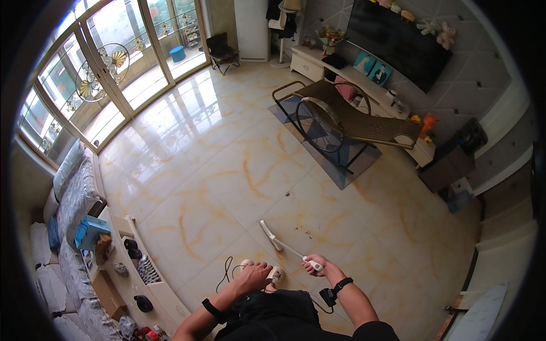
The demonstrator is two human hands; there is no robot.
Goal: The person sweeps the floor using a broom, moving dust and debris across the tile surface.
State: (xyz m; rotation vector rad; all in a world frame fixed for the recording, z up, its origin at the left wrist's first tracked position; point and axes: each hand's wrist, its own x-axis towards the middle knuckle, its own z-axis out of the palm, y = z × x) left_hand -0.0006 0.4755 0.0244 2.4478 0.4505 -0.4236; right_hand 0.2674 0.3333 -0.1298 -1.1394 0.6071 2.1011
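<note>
My right hand (316, 266) grips the white handle end (313, 263) of a T-shaped floor broom or squeegee (271, 235). Its thin pole slants up and left, and its white head rests on the marbled tile floor. Several bits of debris (305, 232) lie on the tiles to the right of the head, with another dark bit (287, 194) farther off. In front of my body, my left hand (256, 275) hangs loosely bent above my slippers (277, 273), with nothing visible in it; its palm is hidden. A dark cable (227, 273) loops beside the left slipper.
A woven rocking lounger (358, 119) stands on a patterned rug (341, 174) before the TV cabinet (309, 59). At left, a coffee table (170, 302) carries a blue bag (90, 232) and other items, beside a covered sofa (79, 204). Glass doors (128, 55) close the far left.
</note>
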